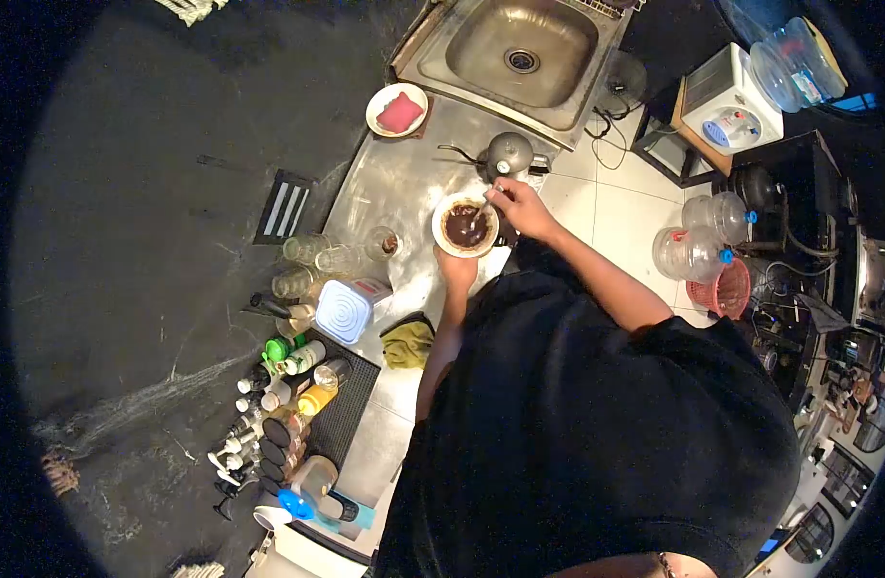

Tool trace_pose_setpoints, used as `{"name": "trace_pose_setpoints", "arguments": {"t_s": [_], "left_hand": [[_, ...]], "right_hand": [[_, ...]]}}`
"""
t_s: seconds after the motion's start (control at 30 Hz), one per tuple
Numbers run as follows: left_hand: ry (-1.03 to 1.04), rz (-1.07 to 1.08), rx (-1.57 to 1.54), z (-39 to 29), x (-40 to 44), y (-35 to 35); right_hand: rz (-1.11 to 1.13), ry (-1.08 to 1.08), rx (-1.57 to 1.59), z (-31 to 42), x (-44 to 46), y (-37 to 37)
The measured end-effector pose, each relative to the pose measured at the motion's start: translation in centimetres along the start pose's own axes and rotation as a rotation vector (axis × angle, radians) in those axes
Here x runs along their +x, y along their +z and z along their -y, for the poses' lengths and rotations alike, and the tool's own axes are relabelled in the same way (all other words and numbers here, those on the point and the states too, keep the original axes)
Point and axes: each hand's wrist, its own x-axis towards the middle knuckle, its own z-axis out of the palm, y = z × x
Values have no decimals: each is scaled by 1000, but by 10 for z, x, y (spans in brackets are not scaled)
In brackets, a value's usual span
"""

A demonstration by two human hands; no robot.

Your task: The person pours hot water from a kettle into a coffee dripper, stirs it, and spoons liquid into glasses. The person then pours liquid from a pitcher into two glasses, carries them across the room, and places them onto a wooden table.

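A white bowl (pixel 439 227) with a dark brown, glossy mixture (pixel 465 229) in it is held over the steel counter. My left hand (pixel 457 271) grips the bowl from below and at its near side; some of its fingers are hidden under it. With its fingers closed, my right hand (pixel 520 206) holds a spoon (pixel 479 212), whose lower end dips into the mixture. Just beyond the bowl stands a metal gooseneck kettle (pixel 509 154) with a round dial on it.
The steel sink (pixel 548 48) lies at the far end of the counter (pixel 365 193). A white bowl with a red sponge (pixel 399 113) is near it. Glass jars (pixel 338 260), a lidded tub (pixel 344 311), a green cloth (pixel 408 344) and several bottles (pixel 279 424) line the left side.
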Motion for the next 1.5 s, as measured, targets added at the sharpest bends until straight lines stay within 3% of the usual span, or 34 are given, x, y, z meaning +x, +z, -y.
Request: {"name": "trace_pose_setpoints", "arguments": {"t_s": [0.07, 0.1, 0.17, 0.47, 0.53, 0.8, 0.9, 0.97, 1.1, 1.2, 1.27, 1.5], "left_hand": [[-103, 15, -23, 0, -1, 0], [78, -33, -15, -13, -2, 1], [106, -58, 55, -24, -3, 0], [-8, 1, 113, -3, -2, 0], [34, 58, 11, -1, 1, 0], [25, -8, 171, -3, 0, -1], [119, 60, 90, -1, 3, -2], [-1, 39, 16, 8, 2, 1], [83, -2, 90, -1, 1, 0], [-49, 43, -84, 1, 2, -1], [94, 45, 177, -1, 2, -3], [95, 32, 91, -14, 2, -2]], "right_hand": [[-31, -38, -27, 0, 0, 2], [-30, -41, -29, -1, 0, 3], [-65, -143, -62, -2, 0, 4], [-52, -103, -82, 5, 0, 2], [-75, -118, -119, 6, -1, 4], [-51, -77, -74, -3, 5, 5], [-38, -77, -26, 0, 4, 5], [-69, -120, -87, 2, 4, 5], [-33, -55, -22, -1, 5, 4], [-43, -115, -74, 3, 3, 4], [-44, -136, -85, 2, 4, 4], [-56, -125, -83, 5, 4, 3]]}}
